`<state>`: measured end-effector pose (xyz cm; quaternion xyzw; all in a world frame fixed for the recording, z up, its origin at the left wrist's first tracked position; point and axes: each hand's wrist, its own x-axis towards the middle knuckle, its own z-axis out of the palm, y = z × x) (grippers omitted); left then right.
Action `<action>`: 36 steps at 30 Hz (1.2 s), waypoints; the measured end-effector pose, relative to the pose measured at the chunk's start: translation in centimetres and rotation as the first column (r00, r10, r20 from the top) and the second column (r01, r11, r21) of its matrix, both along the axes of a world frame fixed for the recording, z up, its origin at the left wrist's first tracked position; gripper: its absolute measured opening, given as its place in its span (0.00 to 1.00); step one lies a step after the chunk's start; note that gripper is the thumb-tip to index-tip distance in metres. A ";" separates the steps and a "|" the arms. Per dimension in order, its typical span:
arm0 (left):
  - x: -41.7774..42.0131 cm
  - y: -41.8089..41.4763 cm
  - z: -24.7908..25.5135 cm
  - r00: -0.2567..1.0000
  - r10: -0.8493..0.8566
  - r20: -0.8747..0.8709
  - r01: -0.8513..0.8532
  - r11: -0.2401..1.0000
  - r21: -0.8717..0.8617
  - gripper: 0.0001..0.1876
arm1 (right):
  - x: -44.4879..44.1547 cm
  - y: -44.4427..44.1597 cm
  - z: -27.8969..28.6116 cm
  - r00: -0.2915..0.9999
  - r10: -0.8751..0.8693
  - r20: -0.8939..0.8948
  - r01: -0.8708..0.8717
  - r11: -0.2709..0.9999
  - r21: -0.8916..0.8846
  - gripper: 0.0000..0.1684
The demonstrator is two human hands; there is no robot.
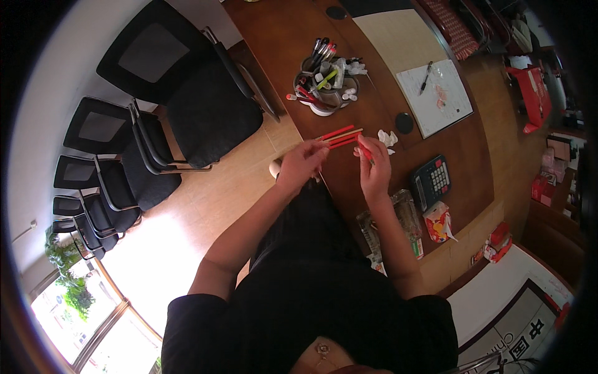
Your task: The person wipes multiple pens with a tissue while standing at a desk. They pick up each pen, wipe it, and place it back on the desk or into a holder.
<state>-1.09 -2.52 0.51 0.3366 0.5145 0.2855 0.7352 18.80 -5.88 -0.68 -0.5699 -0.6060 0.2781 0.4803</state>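
Note:
Several thin sticks (343, 136), most of them red and one pale, fan out from the fingers of my left hand (301, 163) above the desk edge. To their right, my right hand (376, 166) pinches a small red item (365, 150), too small to name, close to the far ends of the sticks. Crumpled white tissue (387, 139) lies on the wooden desk (345, 173) just beyond my right hand. Farther up stands a round desk organizer (327, 89) full of pens, markers and small items.
Right of my right forearm are a dark calculator (432, 182), a clear tray (405, 212) and a red-and-yellow packet (439, 222). A paper pad (434, 98) with a black pen (426, 78) lies farther off. Black chairs (210, 103) line the wall at left.

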 end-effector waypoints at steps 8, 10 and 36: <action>-0.4 5.4 0.0 0.905 0.423 -0.043 -0.370 0.833 0.412 0.16 | -3.1 5.3 2.2 0.996 0.055 -0.076 -0.041 0.985 0.169 0.11; -0.3 6.2 0.1 0.893 0.449 -0.010 -0.408 0.821 0.400 0.14 | -3.9 6.4 3.2 0.997 0.031 -0.070 -0.024 0.994 0.107 0.10; 0.5 8.8 0.8 0.837 0.447 -0.316 0.007 0.569 0.822 0.13 | -6.1 9.6 0.0 0.838 -0.009 0.546 0.008 1.000 0.004 0.10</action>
